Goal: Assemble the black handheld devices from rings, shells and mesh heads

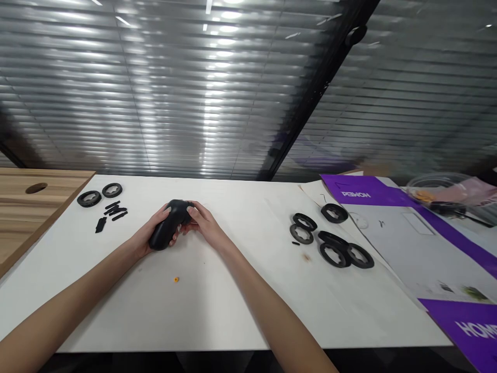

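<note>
The left hand [153, 233] curls its fingers around the lower end of a black plastic grip [165, 233], while the right hand [205, 224] clasps its far end, fingers closed against it.

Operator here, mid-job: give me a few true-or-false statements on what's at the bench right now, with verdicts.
1. The left hand and right hand both hold a black curved plastic part. True.
2. The right hand holds a black ring. False: it holds the curved part; the black rings lie apart from the hands.
3. An orange bit lies on the white sheet below the hands. True.
4. Small black strips lie right of the hands. False: they lie left of them.
</note>
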Demonstrator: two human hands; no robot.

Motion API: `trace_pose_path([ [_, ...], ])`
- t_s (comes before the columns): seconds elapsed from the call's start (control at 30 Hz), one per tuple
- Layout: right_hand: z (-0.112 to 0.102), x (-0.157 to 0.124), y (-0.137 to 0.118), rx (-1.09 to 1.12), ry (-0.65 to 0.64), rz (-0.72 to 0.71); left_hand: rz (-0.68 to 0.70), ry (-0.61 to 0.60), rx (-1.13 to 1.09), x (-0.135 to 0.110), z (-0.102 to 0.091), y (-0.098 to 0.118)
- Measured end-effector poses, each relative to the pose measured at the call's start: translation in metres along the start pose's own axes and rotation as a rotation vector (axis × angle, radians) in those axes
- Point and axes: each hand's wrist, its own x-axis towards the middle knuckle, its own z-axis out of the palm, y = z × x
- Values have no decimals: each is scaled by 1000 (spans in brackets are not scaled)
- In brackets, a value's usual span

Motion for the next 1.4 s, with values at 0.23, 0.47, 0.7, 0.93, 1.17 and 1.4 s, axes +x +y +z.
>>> trace_pose_path([
  [0.23,-3,3,7,-56,8,-56,11,8,0,1,-1,0],
  [0.47,-2,0,5,-108,1,-31,-61,3,-112,3,-4,-1],
  [0.7,-2,-2,6,-180,-10,-35,-51,56,-306,7,0,3],
  [0.93,-3,-2,8,-209,-3,-45,-38,27,-220,8,-3,-3],
  [1.17,-1,-2,7,-197,-10,-58,-75,96,-199,4,7,2],
  [1.4,-4,-1,10,-216,13,-51,-124,157,-206,4,12,4],
])
